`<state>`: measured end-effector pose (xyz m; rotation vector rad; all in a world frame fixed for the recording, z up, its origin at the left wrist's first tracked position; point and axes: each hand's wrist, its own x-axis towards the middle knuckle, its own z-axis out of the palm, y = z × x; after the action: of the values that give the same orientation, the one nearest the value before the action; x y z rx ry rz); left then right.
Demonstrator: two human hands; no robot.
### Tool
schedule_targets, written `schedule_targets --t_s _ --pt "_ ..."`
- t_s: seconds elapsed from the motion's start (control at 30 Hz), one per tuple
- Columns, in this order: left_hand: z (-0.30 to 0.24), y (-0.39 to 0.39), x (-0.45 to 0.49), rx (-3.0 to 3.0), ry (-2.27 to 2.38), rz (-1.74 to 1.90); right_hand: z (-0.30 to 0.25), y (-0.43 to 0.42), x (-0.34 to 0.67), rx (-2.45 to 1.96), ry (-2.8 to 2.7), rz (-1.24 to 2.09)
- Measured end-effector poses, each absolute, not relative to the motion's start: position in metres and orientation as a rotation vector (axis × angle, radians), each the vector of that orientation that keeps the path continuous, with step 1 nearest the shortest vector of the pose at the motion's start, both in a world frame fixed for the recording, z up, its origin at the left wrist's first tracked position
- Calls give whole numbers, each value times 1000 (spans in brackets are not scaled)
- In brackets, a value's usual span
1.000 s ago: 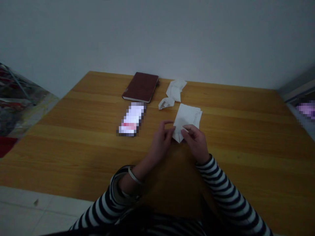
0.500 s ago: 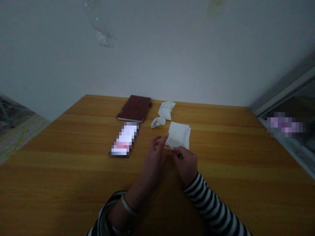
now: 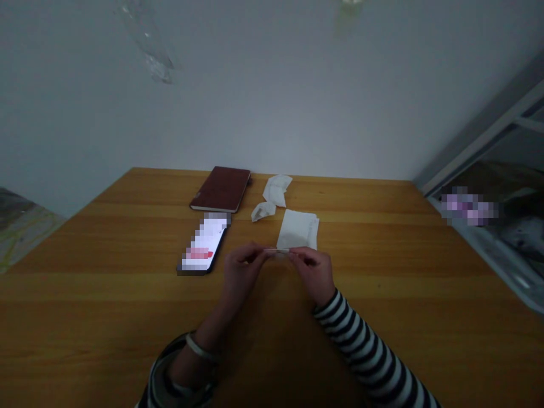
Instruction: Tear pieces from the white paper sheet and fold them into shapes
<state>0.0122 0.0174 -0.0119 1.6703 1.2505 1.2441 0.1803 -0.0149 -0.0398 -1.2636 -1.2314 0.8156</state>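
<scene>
A thin white strip (image 3: 278, 250) is stretched level between my two hands; whether it is rolled paper or a small stick I cannot make out. Its left end is pinched between thumb and fingertips of my left hand (image 3: 243, 272). At the other end, my right hand (image 3: 313, 272) grips it the same way. Just behind the strip lies a small stack of white paper napkins (image 3: 298, 228), its near edge partly hidden by my fingers. Farther back are a crumpled piece of tissue (image 3: 263, 211) and a creased, unfolded piece of tissue (image 3: 277, 189).
A phone (image 3: 206, 243) with a lit, blurred screen lies left of my hands. Behind it is a dark red notebook (image 3: 221, 189). The wooden table (image 3: 106, 243) meets a pale wall (image 3: 272, 102). Right of the table stands a metal frame (image 3: 480, 136) with blurred items.
My left hand has gone from raised, loosely spread fingers to pinching the strip's left end. The strip has turned level between both hands. The view has shifted slightly right.
</scene>
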Motion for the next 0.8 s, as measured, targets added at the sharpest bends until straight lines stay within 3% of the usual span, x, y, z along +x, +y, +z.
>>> schedule_targets --t_s 0.13,0.4,0.8 --pt "-12 13 20 1282 1105 1113 -41 -15 171 -1111 -1045 1137" --pt "-10 11 23 1255 1117 1235 -35 -19 175 -1184 -929 832" --pt "-14 8 23 1350 1130 1158 -45 -21 184 -1243 -1116 652"
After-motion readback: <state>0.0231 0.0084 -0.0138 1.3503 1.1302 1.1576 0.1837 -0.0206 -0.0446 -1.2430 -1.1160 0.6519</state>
